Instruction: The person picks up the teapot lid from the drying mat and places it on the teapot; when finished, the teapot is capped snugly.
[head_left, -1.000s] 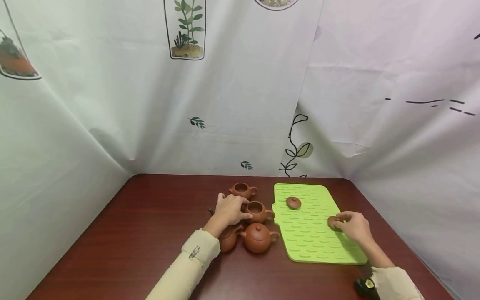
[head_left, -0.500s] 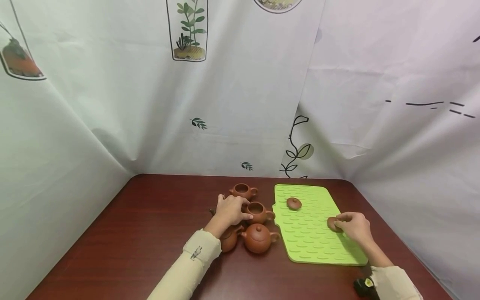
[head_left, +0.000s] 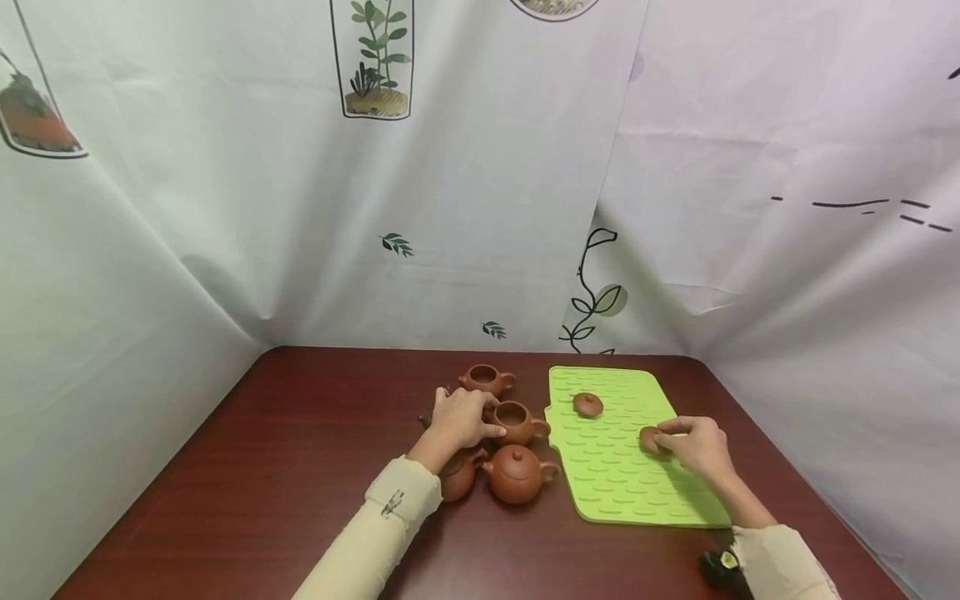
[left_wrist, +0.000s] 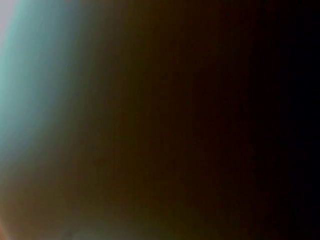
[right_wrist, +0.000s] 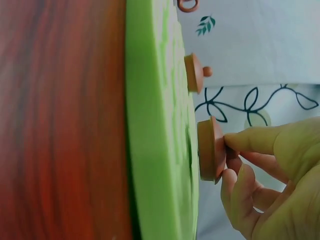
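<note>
My left hand (head_left: pixel 459 419) grips a lidless brown clay teapot (head_left: pixel 514 423) at its spout side, thumb and index finger on its body. Between thumb and fingers, my right hand (head_left: pixel 697 448) pinches a teapot lid (head_left: pixel 654 442) by its knob, over the green mat (head_left: pixel 615 492). The right wrist view has this lid (right_wrist: pixel 210 150) knob outward, right by the mat's surface; whether they touch I cannot tell. A second lid (head_left: pixel 588 406) lies on the mat, knob up. Dark blur fills the left wrist view.
Behind stands another lidless teapot (head_left: pixel 483 381). In front is a lidded teapot (head_left: pixel 515 475), with one more teapot (head_left: pixel 457 479) partly under the left forearm. A small dark object (head_left: pixel 717 569) sits by the right sleeve. White printed cloth (head_left: pixel 480 208) hangs around the table.
My right hand has shifted a little to the left over the mat, carrying the pinched lid. The left hand and the teapots stay where they were.
</note>
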